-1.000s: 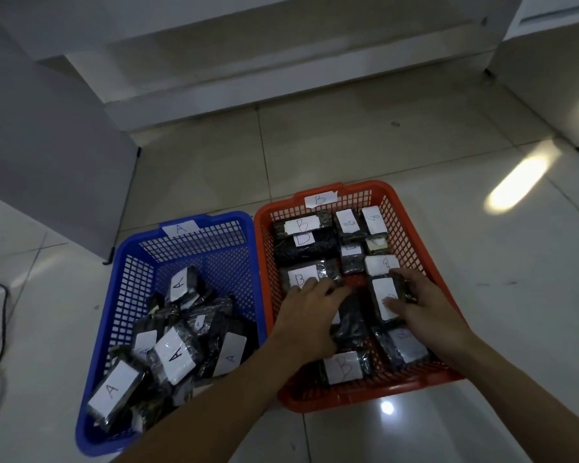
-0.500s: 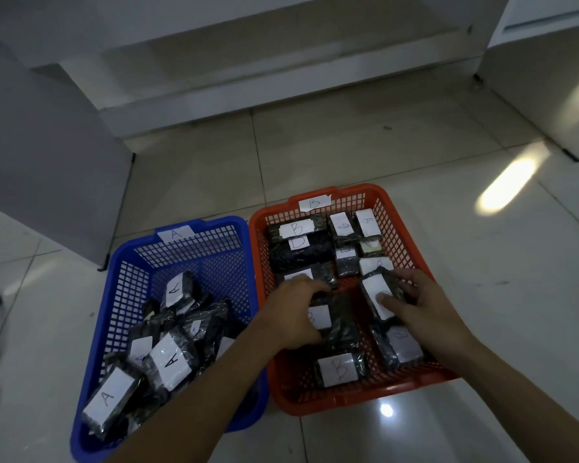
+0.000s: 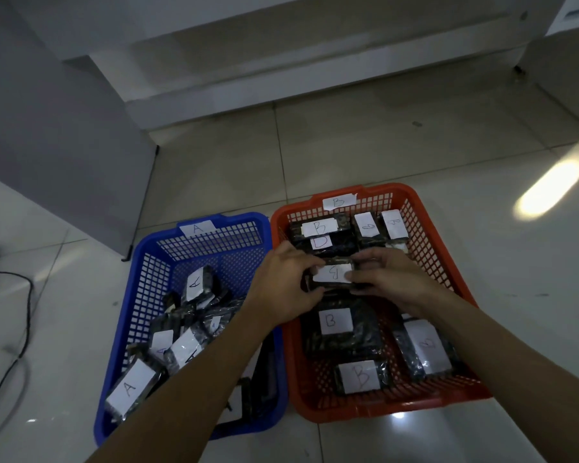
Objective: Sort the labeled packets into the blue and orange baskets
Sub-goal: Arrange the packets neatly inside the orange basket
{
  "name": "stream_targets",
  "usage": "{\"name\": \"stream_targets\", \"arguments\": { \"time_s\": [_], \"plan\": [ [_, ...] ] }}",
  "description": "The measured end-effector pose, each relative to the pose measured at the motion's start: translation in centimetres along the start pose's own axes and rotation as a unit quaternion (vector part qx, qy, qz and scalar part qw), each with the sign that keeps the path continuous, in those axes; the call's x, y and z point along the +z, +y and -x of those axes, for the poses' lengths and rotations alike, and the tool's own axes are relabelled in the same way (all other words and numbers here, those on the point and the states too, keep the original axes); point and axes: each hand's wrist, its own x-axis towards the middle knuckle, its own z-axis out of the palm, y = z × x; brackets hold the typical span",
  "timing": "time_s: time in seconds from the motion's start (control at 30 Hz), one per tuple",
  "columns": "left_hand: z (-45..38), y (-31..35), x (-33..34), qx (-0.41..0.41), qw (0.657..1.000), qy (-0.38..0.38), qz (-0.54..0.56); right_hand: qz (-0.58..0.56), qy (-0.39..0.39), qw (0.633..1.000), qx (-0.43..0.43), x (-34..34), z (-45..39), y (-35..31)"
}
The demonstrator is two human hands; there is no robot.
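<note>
Item in hand: one dark packet (image 3: 331,277), white label marked B showing upside down to me; my left hand (image 3: 286,289) pinches its left end, my right hand (image 3: 391,279) pinches its right end, both fingers curled round it; it is held over the middle of the orange basket (image 3: 448,262), just above the other packets.

Orange basket, right: tagged B on its far rim; B-labelled packets lie in rows at the far end and along the near side, label up.

Blue basket (image 3: 147,279), left, touching the orange one: tagged A on its far rim; A-labelled packets (image 3: 131,389) heaped loosely toward its near end.

Floor (image 3: 381,145): pale tiles; a black cable (image 3: 24,315) at far left.

Step, as I judge it: placing or tidying a B packet in its proper basket. Next move calls for lowering it flat into the open gap between the far rows and the near packets, label kept upward, then letting go with both hands.
</note>
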Motion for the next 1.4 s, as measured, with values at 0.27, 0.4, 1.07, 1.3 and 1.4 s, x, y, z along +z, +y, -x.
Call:
{"name": "stream_targets", "arguments": {
  "time_s": [0.27, 0.4, 1.07, 1.3, 1.4],
  "plan": [
    [-1.6, -0.7, 0.0, -0.011, 0.993, -0.040, -0.113, 0.174, 0.021, 0.983, -0.061, 1.5, -3.4, 0.7],
    [-2.1, -0.9, 0.3, -0.022, 0.985, -0.071, -0.154, 0.338, 0.100, 0.924, -0.148, 1.9, -3.2, 0.7],
    [-2.4, -1.0, -0.1, -0.008, 0.981, -0.108, -0.163, 0.634, -0.179, 0.737, -0.153, 0.5, 7.0, 3.4],
    [-3.2, -0.4, 0.8, 0.065, 0.986, -0.117, -0.100, 0.623, -0.178, 0.748, -0.146, 0.6, 7.1, 3.2],
    [-3.6, -0.2, 0.4, 0.022, 0.994, -0.090, 0.060, 0.614, -0.184, 0.754, -0.143, 0.6, 7.0, 3.2]
  ]
}}
